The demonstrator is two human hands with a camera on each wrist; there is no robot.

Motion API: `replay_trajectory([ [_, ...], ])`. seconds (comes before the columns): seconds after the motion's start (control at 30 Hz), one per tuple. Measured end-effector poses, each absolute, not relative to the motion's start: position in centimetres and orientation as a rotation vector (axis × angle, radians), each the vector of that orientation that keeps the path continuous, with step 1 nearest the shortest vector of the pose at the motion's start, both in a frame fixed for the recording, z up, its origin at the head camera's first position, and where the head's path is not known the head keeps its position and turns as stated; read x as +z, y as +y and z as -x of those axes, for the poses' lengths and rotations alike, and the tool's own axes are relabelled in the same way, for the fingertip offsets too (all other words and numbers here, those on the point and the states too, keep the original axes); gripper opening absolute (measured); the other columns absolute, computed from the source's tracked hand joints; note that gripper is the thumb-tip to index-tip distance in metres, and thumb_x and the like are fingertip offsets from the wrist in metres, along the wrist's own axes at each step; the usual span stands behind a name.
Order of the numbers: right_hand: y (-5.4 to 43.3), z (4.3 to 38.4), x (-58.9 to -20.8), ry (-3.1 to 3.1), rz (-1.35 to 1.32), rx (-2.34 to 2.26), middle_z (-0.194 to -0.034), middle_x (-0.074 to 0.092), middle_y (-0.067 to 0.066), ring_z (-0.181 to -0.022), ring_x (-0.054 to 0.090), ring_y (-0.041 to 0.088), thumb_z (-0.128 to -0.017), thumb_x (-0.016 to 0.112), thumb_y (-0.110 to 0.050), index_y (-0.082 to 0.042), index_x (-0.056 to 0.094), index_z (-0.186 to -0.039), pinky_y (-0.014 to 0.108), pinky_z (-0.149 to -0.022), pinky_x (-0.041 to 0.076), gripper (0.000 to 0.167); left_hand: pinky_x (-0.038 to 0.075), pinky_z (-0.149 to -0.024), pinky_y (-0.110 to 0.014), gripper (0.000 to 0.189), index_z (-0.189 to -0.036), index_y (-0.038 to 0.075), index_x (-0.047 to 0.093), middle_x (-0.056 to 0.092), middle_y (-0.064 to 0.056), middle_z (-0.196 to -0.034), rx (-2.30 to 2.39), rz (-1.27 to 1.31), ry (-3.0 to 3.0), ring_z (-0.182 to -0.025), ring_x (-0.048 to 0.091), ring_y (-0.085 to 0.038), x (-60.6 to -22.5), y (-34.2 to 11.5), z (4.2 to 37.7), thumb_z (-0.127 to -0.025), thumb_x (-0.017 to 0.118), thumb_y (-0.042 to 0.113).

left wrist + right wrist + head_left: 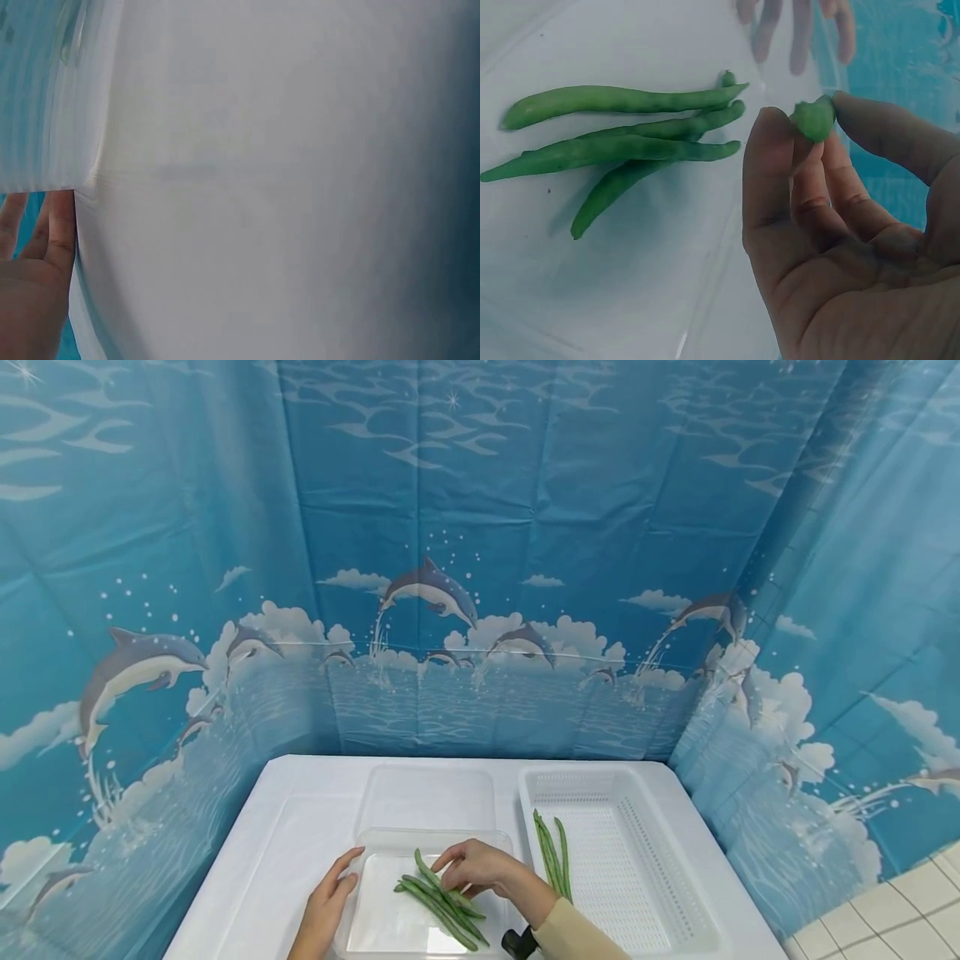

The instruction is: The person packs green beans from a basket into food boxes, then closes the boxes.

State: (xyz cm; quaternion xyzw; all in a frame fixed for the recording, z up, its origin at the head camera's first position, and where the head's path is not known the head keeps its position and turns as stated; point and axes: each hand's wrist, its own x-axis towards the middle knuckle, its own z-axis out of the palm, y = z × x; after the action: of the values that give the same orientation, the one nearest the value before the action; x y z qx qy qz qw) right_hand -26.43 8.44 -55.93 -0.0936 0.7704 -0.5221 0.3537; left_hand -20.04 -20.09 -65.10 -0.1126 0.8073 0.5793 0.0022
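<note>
My left hand [327, 897] rests at the left wall of a clear plastic box [472, 837]. In the left wrist view its fingers [61, 225] reach fairly straight to the box's edge. Over the box, my right hand [483, 870] pinches a green bean [814, 120] between thumb and forefinger; that bean points end-on to the right wrist camera. Several more green beans [442, 914] lie loosely bunched on the bottom of the box, slanting down to the right in the head view. In the right wrist view, these beans [622, 99] sit left of the hand.
A white perforated basket [630, 860] stands to the right, with a few green beans [564, 860] along its left side. Behind the box lies a flat clear lid [427, 793]. The white-covered table [300, 810] backs onto a blue dolphin-print curtain [450, 710].
</note>
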Motion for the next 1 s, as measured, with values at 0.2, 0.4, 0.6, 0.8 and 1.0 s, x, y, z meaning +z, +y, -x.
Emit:
replay_trajectory([
  [0.2, 7.3, 26.7, -57.6, 2.041, 0.214, -1.271, -0.085, 0.073, 0.005, -0.068, 0.066, 0.011, -0.084, 0.075, -0.001, -0.007, 0.078, -0.107, 0.024, -0.060, 0.057, 0.024, 0.060, -0.099, -0.068, 0.045, -0.156, 0.025, 0.052, 0.043, -0.022, -0.167, 1.816, 0.357, 2.525, -0.137, 0.061, -0.048, -65.1, -20.0, 20.1, -0.112, 0.046, 0.033],
  [0.4, 6.8, 26.5, -58.4, 2.069, 0.187, -1.220, -0.081, 0.071, 0.004, -0.066, 0.063, 0.012, -0.081, 0.076, 0.001, -0.007, 0.078, -0.102, 0.023, -0.057, 0.055, 0.023, 0.061, -0.096, -0.067, 0.044, -0.155, 0.028, 0.052, 0.043, -0.023, -0.166, 1.815, 0.364, 2.510, -0.135, 0.063, -0.047, -65.2, -20.1, 20.0, -0.112, 0.047, 0.034],
  [0.6, 6.6, 26.5, -58.2, 2.097, 0.177, -1.194, -0.076, 0.069, 0.002, -0.066, 0.062, 0.012, -0.082, 0.077, 0.001, -0.007, 0.077, -0.101, 0.027, -0.062, 0.060, 0.022, 0.060, -0.098, -0.068, 0.045, -0.155, 0.027, 0.052, 0.043, -0.023, -0.166, 1.805, 0.357, 2.530, -0.135, 0.063, -0.047, -65.2, -20.2, 20.1, -0.112, 0.046, 0.034],
  [0.8, 6.6, 26.5, -58.2, 2.100, 0.153, -1.191, -0.070, 0.068, 0.001, -0.063, 0.063, 0.011, -0.083, 0.077, 0.005, -0.008, 0.078, -0.099, 0.028, -0.063, 0.063, 0.021, 0.059, -0.100, -0.068, 0.044, -0.155, 0.027, 0.053, 0.044, -0.024, -0.166, 1.801, 0.367, 2.535, -0.134, 0.063, -0.047, -65.1, -20.2, 20.1, -0.112, 0.046, 0.032],
  [1.0, 6.8, 26.6, -58.1, 2.093, 0.146, -1.203, -0.072, 0.073, 0.005, -0.063, 0.065, 0.011, -0.084, 0.076, 0.006, -0.004, 0.079, -0.096, 0.035, -0.070, 0.069, 0.016, 0.059, -0.101, -0.068, 0.043, -0.154, 0.027, 0.053, 0.043, -0.024, -0.166, 1.806, 0.370, 2.540, -0.134, 0.063, -0.047, -65.1, -20.2, 20.1, -0.112, 0.046, 0.032],
])
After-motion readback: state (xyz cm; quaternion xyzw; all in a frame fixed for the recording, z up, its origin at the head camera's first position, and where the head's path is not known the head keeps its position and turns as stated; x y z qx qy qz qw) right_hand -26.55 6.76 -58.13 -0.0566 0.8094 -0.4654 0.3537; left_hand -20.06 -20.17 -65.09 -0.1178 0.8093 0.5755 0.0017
